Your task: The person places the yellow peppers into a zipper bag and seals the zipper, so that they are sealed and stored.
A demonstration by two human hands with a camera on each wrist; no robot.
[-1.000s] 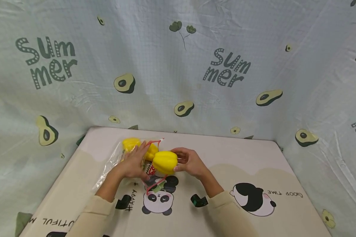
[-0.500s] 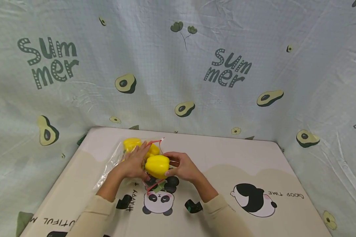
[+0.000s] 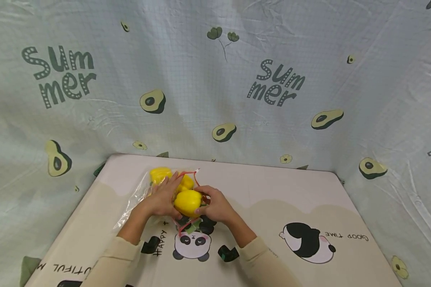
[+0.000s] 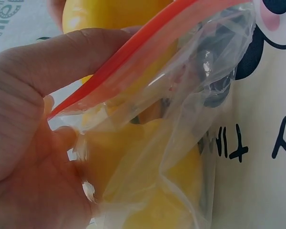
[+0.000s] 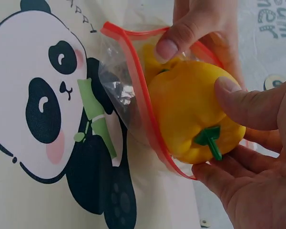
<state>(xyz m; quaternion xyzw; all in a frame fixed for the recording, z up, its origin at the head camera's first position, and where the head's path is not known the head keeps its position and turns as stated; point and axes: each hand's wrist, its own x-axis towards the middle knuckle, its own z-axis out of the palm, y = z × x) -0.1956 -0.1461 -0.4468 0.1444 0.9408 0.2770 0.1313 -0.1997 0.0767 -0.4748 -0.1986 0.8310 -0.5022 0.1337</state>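
Observation:
In the head view my right hand (image 3: 217, 205) grips a yellow bell pepper (image 3: 186, 202) from the right, its green stem facing the palm in the right wrist view. The pepper sits in the mouth of a clear zip bag (image 5: 117, 78) with a red-edged opening. My left hand (image 3: 163, 200) holds the bag at that opening, its thumb (image 5: 168, 50) over the red edge. More yellow peppers (image 3: 160, 174) lie inside the bag, partly covered by the left hand. Some of the left fingers are hidden behind the bag and peppers.
A pale table (image 3: 258, 179) printed with pandas and lettering lies beneath the hands. Behind it hangs a fabric backdrop (image 3: 186, 79) with avocado prints. Dark wrist-worn devices (image 3: 228, 253) show below both forearms.
My right hand has moved left and slightly down with the yellow bell pepper, bringing it into the bag's mouth. My left hand has stayed nearly still on the bag.

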